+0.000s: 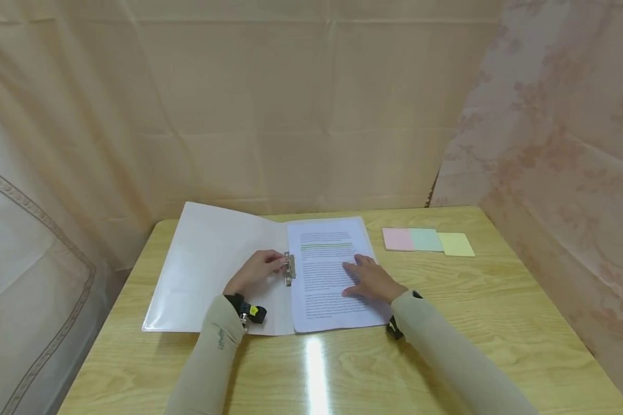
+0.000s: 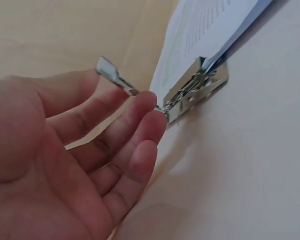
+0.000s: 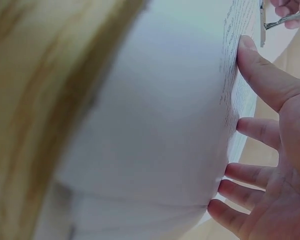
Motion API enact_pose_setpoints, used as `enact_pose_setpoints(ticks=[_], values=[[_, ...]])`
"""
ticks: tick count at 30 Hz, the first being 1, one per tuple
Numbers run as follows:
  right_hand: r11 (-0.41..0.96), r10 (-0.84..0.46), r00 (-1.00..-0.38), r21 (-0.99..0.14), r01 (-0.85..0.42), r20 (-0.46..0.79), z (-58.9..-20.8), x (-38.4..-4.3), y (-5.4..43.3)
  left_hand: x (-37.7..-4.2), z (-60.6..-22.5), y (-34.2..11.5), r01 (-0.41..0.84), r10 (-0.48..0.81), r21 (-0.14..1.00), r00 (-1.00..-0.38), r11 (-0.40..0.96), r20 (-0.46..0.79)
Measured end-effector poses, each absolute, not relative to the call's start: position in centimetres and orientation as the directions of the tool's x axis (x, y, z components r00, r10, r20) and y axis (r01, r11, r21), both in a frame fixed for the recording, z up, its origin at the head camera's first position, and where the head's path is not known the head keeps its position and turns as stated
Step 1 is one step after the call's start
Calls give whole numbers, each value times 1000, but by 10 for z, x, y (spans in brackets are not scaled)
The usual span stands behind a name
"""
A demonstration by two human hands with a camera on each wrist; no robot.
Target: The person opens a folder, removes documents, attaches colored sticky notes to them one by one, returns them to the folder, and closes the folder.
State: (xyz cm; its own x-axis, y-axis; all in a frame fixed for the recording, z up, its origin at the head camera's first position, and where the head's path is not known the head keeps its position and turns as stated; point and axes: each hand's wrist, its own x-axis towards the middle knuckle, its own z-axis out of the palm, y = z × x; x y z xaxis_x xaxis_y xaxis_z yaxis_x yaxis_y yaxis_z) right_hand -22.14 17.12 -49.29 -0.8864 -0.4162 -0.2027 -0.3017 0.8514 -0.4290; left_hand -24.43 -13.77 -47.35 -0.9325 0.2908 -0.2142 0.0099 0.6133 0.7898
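A white binder [image 1: 223, 248] lies spread on the table, its cover turned to the left. My left hand [image 1: 259, 270] is at the metal lever clip [image 1: 289, 270] on the spine side. In the left wrist view, its thumb and fingers pinch the clip's raised lever [image 2: 110, 72]. A stack of printed paper [image 1: 324, 276] lies in the right half, with a green highlighted line near the top. My right hand [image 1: 371, 279] rests on the right part of the stack, fingers spread. From the right wrist, its fingertips [image 3: 232, 170] touch the top sheet.
Pink [image 1: 397, 239], mint [image 1: 424, 240] and yellow [image 1: 456, 244] sticky note pads lie side by side to the right of the binder. The wooden table [image 1: 446, 300] meets a beige curtain [image 1: 291, 115] at the back and a floral cloth [image 1: 566, 173] at the right.
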Motion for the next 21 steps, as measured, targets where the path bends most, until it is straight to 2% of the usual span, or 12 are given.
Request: enact_pose_setpoints(ticks=[7, 21], values=[[854, -412, -889, -426, -299, -201, -495, -221, 171, -241, -477, -130, -81, 201, 830, -953, 552, -226], [853, -402, -894, -436, -288, -196, -498, -221, 172, -243, -478, -114, -89, 115, 847, -978, 524, -174]])
